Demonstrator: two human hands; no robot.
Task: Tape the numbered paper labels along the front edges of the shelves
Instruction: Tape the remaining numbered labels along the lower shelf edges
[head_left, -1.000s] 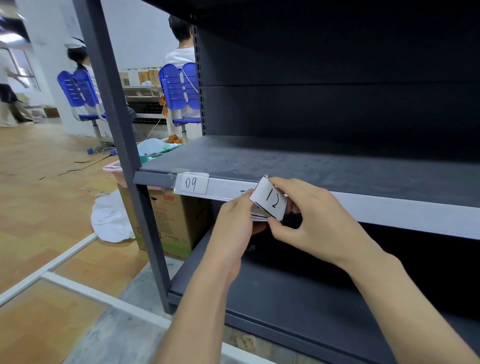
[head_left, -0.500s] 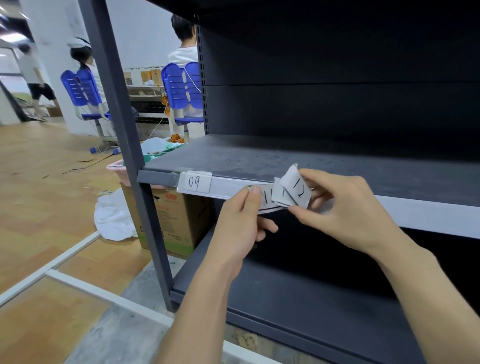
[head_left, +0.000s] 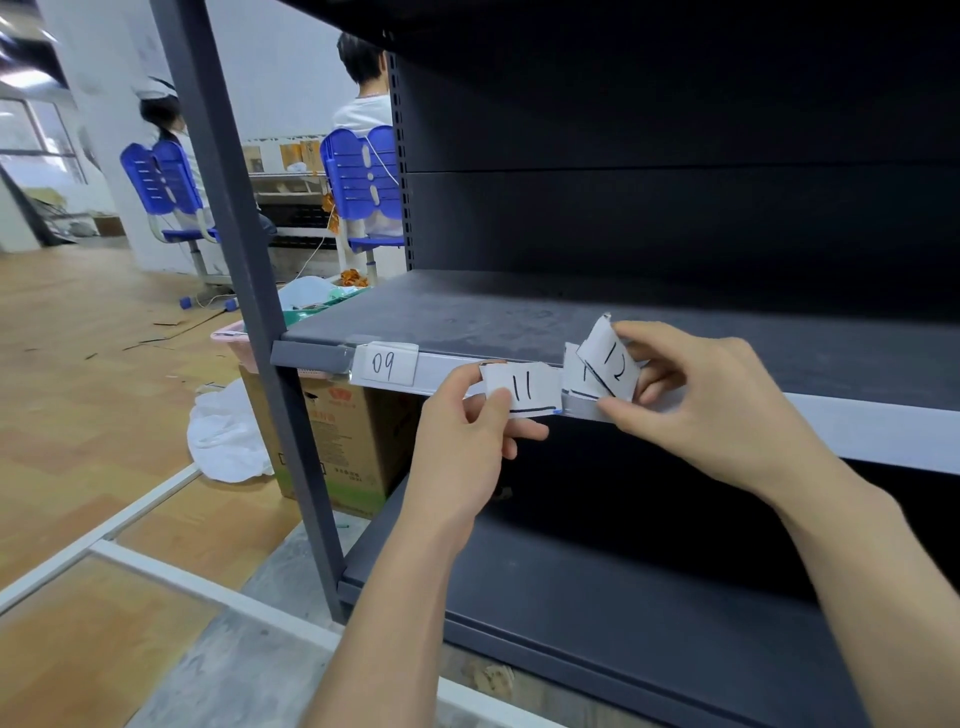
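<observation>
Head view: person stands at a dark metal shelf unit. Label "09" (head_left: 390, 364) is already fixed at the left end of the pale strip (head_left: 857, 426) along the middle shelf's front edge.

Left hand (head_left: 462, 447): thumb and fingers pinched on the left edge of the label "11" (head_left: 524, 389), held flat against the strip, just right of "09" with a small gap between them. A thin blue mark shows at its lower right corner; cannot tell whether that is tape.

Right hand (head_left: 711, 405): fingers closed on a small stack of slips, the label "12" (head_left: 613, 364) on top and tilted, another slip partly hidden behind. The stack touches the right edge of "11".

No tape roll in sight.

Judgement: step in hand is seating "11". To do it well:
- square its top edge with the strip, matching the height of "09";
- press from the pinned left side across to the right, so the paper lies flat;
- keep the loose stack clear of anything sticky;
- the number after "09" would be 10, so worth checking the order before fixing.
</observation>
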